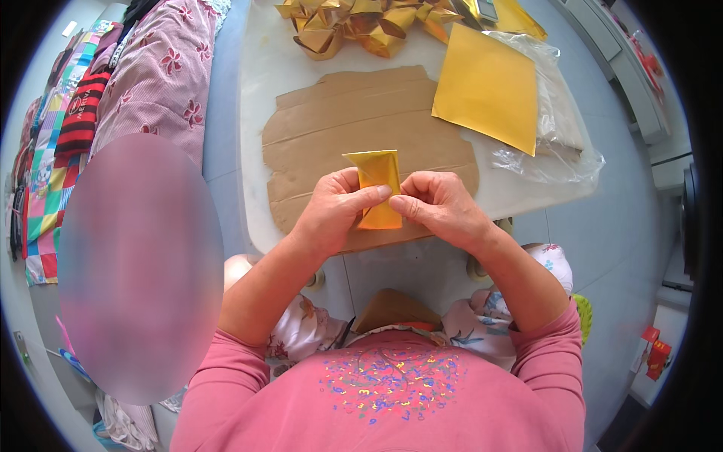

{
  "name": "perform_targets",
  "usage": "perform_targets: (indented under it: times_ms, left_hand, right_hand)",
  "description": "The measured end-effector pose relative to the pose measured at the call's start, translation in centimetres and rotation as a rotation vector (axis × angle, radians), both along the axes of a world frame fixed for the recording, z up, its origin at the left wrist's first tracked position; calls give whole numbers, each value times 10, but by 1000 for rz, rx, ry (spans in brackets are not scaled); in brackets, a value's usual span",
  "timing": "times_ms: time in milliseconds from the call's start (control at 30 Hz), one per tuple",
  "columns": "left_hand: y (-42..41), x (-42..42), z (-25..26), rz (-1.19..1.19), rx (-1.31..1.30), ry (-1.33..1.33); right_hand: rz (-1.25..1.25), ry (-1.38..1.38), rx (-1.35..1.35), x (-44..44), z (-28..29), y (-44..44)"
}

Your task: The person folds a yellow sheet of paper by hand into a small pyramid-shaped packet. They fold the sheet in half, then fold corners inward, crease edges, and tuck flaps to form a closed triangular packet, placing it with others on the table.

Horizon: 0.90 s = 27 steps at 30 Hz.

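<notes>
A folded piece of gold paper (380, 169) is held upright between my two hands, over the near part of a flat brown cardboard sheet (367, 124). My left hand (336, 206) grips its left side, with the thumb lying across the front. At its right edge, my right hand (443, 206) pinches the paper between thumb and curled fingers. The paper's upper left corner sticks out in a point. A stack of flat gold paper (488, 87) lies to the right of the cardboard. Several folded gold paper pieces (361, 25) are heaped at the far side of the table.
The white table (254, 73) has a rounded near left corner. Clear plastic wrapping (556, 130) lies under and beside the gold stack. A small device (487, 9) rests at the far right. To the left is a bed-like surface with a pink flowered cloth (164, 62) and folded textiles.
</notes>
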State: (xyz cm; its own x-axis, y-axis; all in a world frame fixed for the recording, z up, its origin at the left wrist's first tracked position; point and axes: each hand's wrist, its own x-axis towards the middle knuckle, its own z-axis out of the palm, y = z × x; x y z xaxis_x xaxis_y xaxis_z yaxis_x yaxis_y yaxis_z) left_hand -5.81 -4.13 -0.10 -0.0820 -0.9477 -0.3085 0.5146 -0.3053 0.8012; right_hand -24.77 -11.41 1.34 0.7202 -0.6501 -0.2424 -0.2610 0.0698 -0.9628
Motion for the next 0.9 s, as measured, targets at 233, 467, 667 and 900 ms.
perform_targets:
  times_ms: [233, 467, 667, 900]
  left_hand:
    - [-1, 0, 2, -33, -9, -9]
    - [-2, -4, 4, 189, -9, 29]
    - [0, -3, 2, 202, 6, -21]
    - [0, -6, 2, 198, -17, 7]
  right_hand:
    - [-17, -6, -15, 1, -1, 2]
    - [-119, -126, 24, -1, -4, 4]
    - [-129, -170, 44, 1, -6, 6]
    - [-131, -167, 95, 2, -5, 6]
